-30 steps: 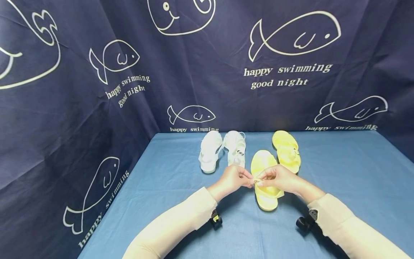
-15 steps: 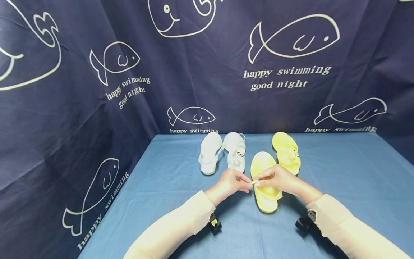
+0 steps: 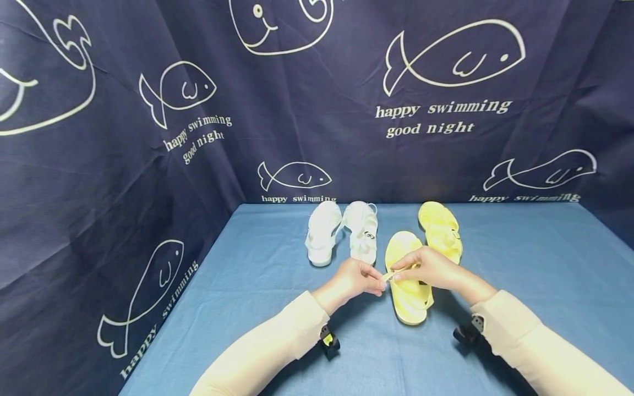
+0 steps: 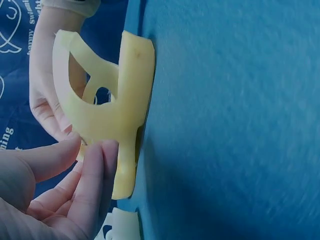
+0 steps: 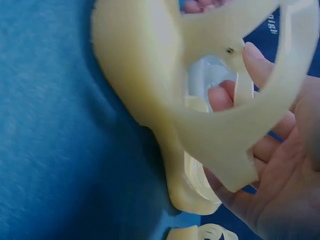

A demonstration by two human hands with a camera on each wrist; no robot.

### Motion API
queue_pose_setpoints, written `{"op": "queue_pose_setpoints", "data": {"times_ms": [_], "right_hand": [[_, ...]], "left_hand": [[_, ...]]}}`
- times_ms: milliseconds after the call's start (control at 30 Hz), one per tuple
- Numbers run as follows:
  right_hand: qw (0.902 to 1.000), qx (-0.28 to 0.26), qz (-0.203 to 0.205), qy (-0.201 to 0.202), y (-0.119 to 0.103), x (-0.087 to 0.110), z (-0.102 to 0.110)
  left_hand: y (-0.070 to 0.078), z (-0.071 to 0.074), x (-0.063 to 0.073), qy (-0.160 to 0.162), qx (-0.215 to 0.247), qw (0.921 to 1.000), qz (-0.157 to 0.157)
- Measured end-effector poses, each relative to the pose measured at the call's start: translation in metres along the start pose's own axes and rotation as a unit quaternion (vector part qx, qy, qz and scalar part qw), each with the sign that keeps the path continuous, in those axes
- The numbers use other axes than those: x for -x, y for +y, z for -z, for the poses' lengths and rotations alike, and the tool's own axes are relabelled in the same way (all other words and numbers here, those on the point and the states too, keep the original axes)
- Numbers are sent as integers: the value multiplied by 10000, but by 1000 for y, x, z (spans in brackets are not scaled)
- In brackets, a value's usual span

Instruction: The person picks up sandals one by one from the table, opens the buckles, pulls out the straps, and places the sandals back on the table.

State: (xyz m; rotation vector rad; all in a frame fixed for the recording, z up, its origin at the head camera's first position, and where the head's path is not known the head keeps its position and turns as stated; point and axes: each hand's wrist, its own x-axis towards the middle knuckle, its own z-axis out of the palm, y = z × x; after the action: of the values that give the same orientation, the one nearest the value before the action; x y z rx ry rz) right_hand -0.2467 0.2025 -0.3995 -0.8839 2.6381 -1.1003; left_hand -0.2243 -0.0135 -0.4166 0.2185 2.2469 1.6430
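A yellow sandal (image 3: 411, 309) lies sole down on the blue table, its toe strap arching over it. My left hand (image 3: 348, 279) is at its left side, thumb and fingertips pinching the end of a thin yellow strap (image 3: 387, 276). From the other side my right hand (image 3: 435, 268) reaches across the sandal and pinches the same strap, close to the left fingertips. In the right wrist view a small dark stud (image 5: 229, 50) shows on the strap, near the right thumb. The left wrist view has the left fingertips partly covering the strap's held end.
A second yellow sandal (image 3: 436, 217) stands behind, to the right. Two white sandals stand at the back left: one white sandal (image 3: 322, 234) and, beside it, another white sandal (image 3: 355, 217). A dark blue curtain (image 3: 346, 126) with fish drawings hangs behind the table (image 3: 257, 308).
The strap between my fingertips has turned and now slants up toward the right hand. Both hands have shifted only slightly; the sandals stay in place.
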Motion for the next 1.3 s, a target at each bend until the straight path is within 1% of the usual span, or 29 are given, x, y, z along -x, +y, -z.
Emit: {"op": "queue_pose_setpoints", "data": {"times_ms": [67,200,333,467,600,733,833,900,1033,1100,1200,1300], "right_hand": [[9998,-47,10,-195,-1,-1,4],[9982,-243,-97,-535,2,-4,11],[9966,-424,22,-700,7,-4,12],[9952,-517,235,-802,9,-6,13],[9948,-529,186,-854,8,-8,15],[9940,-588,105,-911,6,-10,19],[9926,-646,156,-1021,5,-12,20],[9916,-652,232,-1090,3,-14,21],[9904,-666,335,-1166,2,-17,22],[9902,-678,292,-1185,1,-18,21],[9901,-701,240,-1191,-1,-19,19],[9903,-716,224,-1173,-1,-19,18]], "left_hand": [[0,-1,1,-13,29,10000,48],[-2,-2,0,8,103,9999,115],[-5,-3,-1,102,-36,9999,-40],[-7,-4,-3,320,-110,9991,-240],[-7,-8,-5,552,37,9979,-324],[-7,-13,-3,773,179,9963,-330],[-6,-17,0,926,313,9947,-324],[-5,-20,2,1003,383,9935,-384],[-3,-23,2,1098,509,9916,-451],[-2,-24,2,1118,555,9913,-422],[-2,-26,1,1110,787,9902,-320],[-1,-28,1,1116,912,9891,-307]]}}
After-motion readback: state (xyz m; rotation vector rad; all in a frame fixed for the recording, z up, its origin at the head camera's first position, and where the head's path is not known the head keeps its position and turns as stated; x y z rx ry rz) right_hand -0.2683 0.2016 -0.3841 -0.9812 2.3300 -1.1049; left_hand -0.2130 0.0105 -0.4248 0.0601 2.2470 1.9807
